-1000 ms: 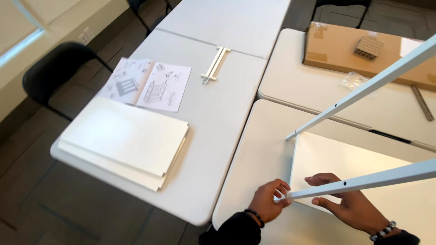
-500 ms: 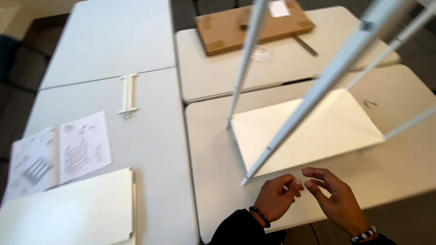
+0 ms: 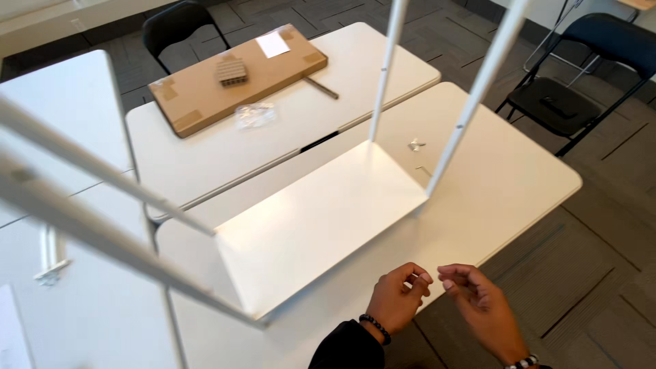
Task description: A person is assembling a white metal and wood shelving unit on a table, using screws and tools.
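Both hands, left hand (image 3: 398, 299) and right hand (image 3: 478, 301), hover with fingers curled and pinched together, whatever they hold too small to see, at the table's (image 3: 519, 184) near edge beside the upturned white shelf frame (image 3: 321, 219), mid-assembly.

White panel (image 3: 321, 225): smooth, painted-looking, soft sheen under the light. Four thin white legs (image 3: 478, 89) rising from its corners: same smooth coated finish, likely metal. Tables (image 3: 519, 178): matt off-white plastic, faintly textured. Flat box (image 3: 205, 92): brown corrugated cardboard, dull, sealed with glossy tape, white paper label on top. Small bag (image 3: 254, 115): clear crinkled plastic, shiny. Chairs (image 3: 567, 102): black, matt seat, dark metal frame. Floor (image 3: 601, 273): grey carpet tiles, rough. Left hand (image 3: 395, 301) and right hand (image 3: 478, 307): bare, beaded bracelets at the wrists.
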